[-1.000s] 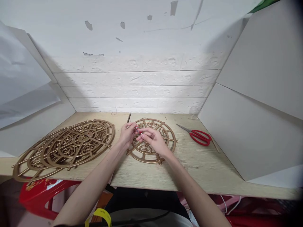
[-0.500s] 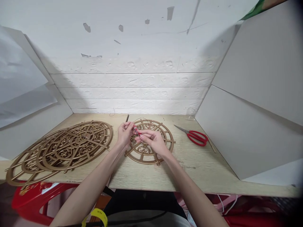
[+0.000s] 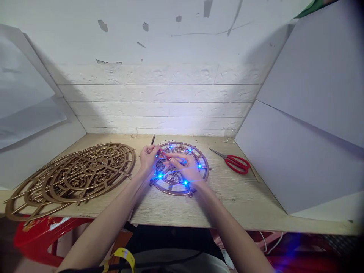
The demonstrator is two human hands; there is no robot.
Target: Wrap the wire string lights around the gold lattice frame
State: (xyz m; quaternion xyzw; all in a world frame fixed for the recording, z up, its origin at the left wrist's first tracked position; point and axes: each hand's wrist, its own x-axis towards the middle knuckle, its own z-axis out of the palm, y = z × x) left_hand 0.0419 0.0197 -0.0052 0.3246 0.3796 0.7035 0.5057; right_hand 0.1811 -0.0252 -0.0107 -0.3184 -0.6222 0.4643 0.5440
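A: Whoa, blue lights (image 3: 160, 176) just came on around your gold disc (image 3: 174, 179), mid-table (image 3: 250, 201), half hidden by your hands.
B: Yep, your left hand (image 3: 148, 159) and right hand (image 3: 184, 167) both pinch a small red bit (image 3: 164, 153). Scissors (image 3: 237, 163) right, disc stack (image 3: 85, 174) left.

Round gold filigree disc (image 3: 178, 178) flat on the table, blue lights glowing around it, small red piece (image 3: 165, 155) above it

No word or number can be read with certainty. A yellow band (image 3: 125, 254), below the front edge of the tabletop (image 3: 241, 204), carries small dark print, too small to read. The red stool (image 3: 31, 235) under the front left corner shows gold marks, not legible.
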